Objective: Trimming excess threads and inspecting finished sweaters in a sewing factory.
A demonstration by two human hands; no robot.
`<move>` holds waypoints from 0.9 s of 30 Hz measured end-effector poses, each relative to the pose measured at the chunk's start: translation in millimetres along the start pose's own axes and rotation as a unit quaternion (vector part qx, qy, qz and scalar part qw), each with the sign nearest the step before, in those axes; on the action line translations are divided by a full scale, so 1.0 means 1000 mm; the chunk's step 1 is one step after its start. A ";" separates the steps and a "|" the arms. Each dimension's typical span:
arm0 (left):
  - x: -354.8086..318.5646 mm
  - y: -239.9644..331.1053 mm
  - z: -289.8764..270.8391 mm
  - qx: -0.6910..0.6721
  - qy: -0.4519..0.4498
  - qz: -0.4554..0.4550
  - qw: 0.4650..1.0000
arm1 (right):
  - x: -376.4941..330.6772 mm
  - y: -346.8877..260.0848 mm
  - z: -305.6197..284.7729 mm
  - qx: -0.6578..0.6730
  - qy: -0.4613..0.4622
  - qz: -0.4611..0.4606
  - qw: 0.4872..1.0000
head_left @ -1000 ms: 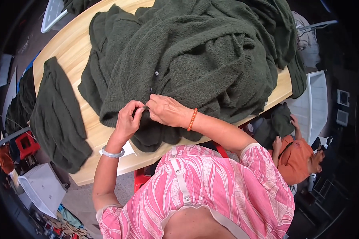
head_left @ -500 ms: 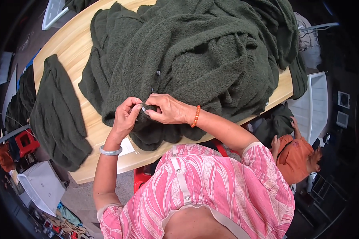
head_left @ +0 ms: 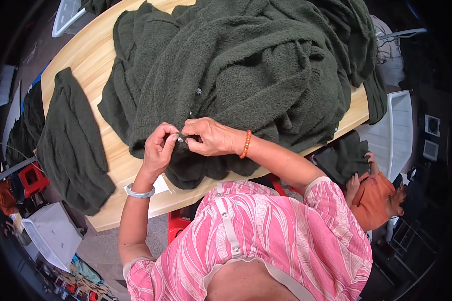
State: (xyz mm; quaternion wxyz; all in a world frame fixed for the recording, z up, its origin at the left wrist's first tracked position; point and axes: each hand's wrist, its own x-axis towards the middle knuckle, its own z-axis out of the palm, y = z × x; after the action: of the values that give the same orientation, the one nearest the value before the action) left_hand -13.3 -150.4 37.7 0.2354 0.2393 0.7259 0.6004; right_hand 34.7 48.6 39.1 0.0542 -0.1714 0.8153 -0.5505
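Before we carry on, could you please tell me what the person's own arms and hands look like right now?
The left hand and right hand are ungloved. A smooth, rounded, pale grey-blue bangle circles the left wrist; an orange beaded bracelet circles the right. The short sleeves are pink with white wavy lines and pale edging.

The wooden tabletop is light brown, and the floor is gray. A red stool and a white bin are on the left.
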 end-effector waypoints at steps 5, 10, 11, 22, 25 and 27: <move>0.005 0.004 -0.005 0.056 0.004 0.050 0.997 | 0.007 0.006 -0.009 0.067 -0.073 -0.016 0.995; 0.000 0.007 -0.001 0.052 0.024 0.034 0.998 | 0.003 0.002 -0.011 0.145 -0.113 0.109 0.977; -0.001 0.007 0.002 0.071 0.066 0.053 0.994 | 0.002 0.001 -0.009 0.151 -0.101 0.119 0.976; -0.030 0.011 0.028 0.029 0.206 -0.035 0.977 | 0.003 -0.005 0.005 0.045 -0.016 0.011 0.999; -0.032 0.011 0.032 0.024 0.203 -0.058 0.977 | 0.002 -0.006 0.005 0.045 -0.020 0.030 0.998; -0.034 0.010 0.035 0.017 0.203 -0.073 0.976 | 0.002 -0.007 0.005 0.030 -0.010 0.018 0.999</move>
State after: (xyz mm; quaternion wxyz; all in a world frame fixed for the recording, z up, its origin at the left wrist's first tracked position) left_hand 35.5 -144.1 43.2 0.1223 0.0634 0.7843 0.6049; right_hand 35.4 41.2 43.8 0.0779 -0.1604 0.8011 -0.5714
